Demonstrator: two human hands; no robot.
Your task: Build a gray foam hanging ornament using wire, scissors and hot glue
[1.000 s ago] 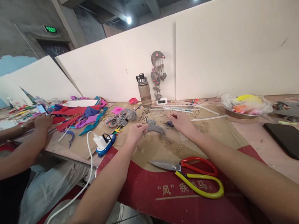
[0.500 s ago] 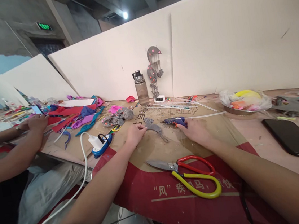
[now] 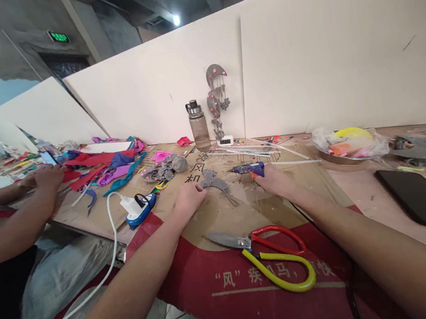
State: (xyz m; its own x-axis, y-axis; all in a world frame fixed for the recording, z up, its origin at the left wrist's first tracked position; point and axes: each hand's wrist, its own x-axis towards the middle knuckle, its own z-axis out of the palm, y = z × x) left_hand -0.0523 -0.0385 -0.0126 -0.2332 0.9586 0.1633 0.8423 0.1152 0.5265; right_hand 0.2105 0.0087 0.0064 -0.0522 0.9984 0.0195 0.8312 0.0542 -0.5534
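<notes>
My right hand (image 3: 275, 180) is wrapped round the grip of a blue hot glue gun (image 3: 248, 167), whose nozzle points left. My left hand (image 3: 190, 199) pinches the left end of a grey felt crescent (image 3: 216, 183) lying on the cardboard sheet (image 3: 190, 227). Thin grey strings trail from the crescent's right end, and a small grey felt piece sits at its top. The nozzle is a short way right of the felt, apart from it. Closer to me lie open scissors (image 3: 267, 254) with one red and one yellow handle.
Behind stand a water bottle (image 3: 199, 127), a small white clock (image 3: 225, 141) and a hanging grey felt ornament (image 3: 218, 97). A blue power strip (image 3: 141, 211) is at left, a phone (image 3: 422, 198) and a bowl (image 3: 346, 156) at right. Another person's hands (image 3: 46, 177) hold a phone.
The glue gun is lifted slightly off the cardboard, and its black cord now shows below my right wrist. The left hand still pinches the felt. The view has shifted slightly.
</notes>
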